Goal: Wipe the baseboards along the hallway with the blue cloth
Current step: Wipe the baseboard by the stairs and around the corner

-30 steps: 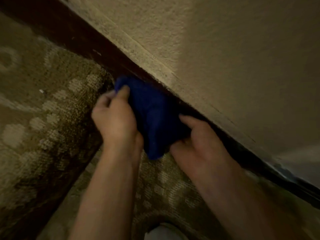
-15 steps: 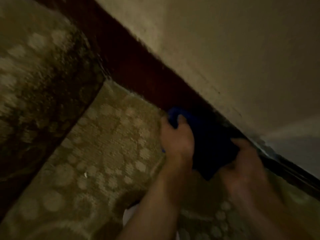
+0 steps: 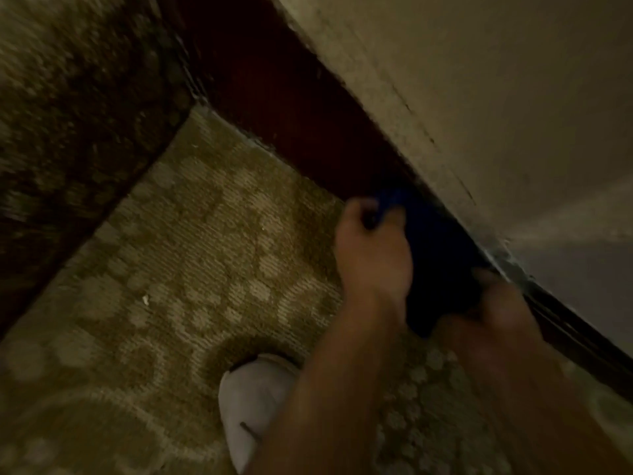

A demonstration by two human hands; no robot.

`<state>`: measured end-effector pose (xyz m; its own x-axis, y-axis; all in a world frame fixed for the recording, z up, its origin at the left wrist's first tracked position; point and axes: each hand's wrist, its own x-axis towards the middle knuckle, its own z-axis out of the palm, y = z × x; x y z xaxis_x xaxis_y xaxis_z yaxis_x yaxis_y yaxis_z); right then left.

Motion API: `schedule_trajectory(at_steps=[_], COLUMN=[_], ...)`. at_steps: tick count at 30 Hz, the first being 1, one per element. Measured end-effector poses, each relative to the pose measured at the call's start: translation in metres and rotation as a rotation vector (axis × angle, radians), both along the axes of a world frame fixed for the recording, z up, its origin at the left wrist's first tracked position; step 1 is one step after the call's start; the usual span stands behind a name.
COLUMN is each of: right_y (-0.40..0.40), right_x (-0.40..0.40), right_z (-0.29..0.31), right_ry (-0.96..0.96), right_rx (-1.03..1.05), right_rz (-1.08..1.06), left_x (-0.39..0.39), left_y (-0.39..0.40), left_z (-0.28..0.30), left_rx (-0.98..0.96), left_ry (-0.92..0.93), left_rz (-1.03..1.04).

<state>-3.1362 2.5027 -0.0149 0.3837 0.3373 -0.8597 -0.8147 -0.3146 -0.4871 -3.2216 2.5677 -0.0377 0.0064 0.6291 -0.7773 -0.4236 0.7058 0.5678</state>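
Note:
The blue cloth (image 3: 438,265) is pressed flat against the dark red-brown baseboard (image 3: 284,108), which runs diagonally from top centre to lower right under a beige wall. My left hand (image 3: 373,255) grips the cloth's left edge, fingers curled over it. My right hand (image 3: 496,313) holds the cloth's right side against the board; it is blurred and dim. Most of the cloth lies in shadow between the two hands.
Patterned tan carpet (image 3: 212,241) covers the floor, with a darker band of carpet (image 3: 75,108) at the left. A white shoe (image 3: 253,402) shows at the bottom centre. A small white speck (image 3: 145,299) lies on the carpet.
Both hands have slid the cloth rightward along the baseboard, and the view has swung with them. A white shoe has come into view at the bottom.

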Motion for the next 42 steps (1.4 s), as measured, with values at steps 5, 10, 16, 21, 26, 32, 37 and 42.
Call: schedule_trajectory(at_steps=[5, 10, 16, 21, 26, 32, 37, 42], right_y=[0.033, 0.021, 0.001, -0.021, -0.054, -0.12, -0.188, -0.292], right_x=[-0.025, -0.057, -0.121, -0.172, -0.216, -0.266, -0.303, -0.365], right_z=[0.008, 0.034, 0.112, 0.202, 0.261, 0.284, 0.293, 0.333], right_ry=[0.053, -0.125, -0.359, -0.214, -0.158, -0.004, 0.059, 0.037], right_rx=[0.114, 0.173, 0.157, 0.213, 0.206, 0.052, -0.177, -0.043], right_rz=[0.14, 0.433, 0.953, 1.183, 1.522, 1.912, 1.974, 2.169], left_x=[-0.056, -0.113, -0.181, -0.218, -0.236, -0.246, -0.255, -0.282], left_y=[0.021, -0.034, -0.108, -0.159, -0.23, -0.332, -0.417, -0.527], left_z=[0.049, 0.074, 0.14, 0.232, 0.284, 0.299, 0.308, 0.345], left_rx=[0.239, 0.269, 0.062, -0.018, -0.122, -0.205, -0.196, -0.243], left_ry=[0.093, 0.418, 0.554, 0.49, 0.416, 0.359, 0.293, 0.36], left_rz=[0.08, 0.082, 0.228, 0.442, 0.677, 1.033, 1.297, 1.404])
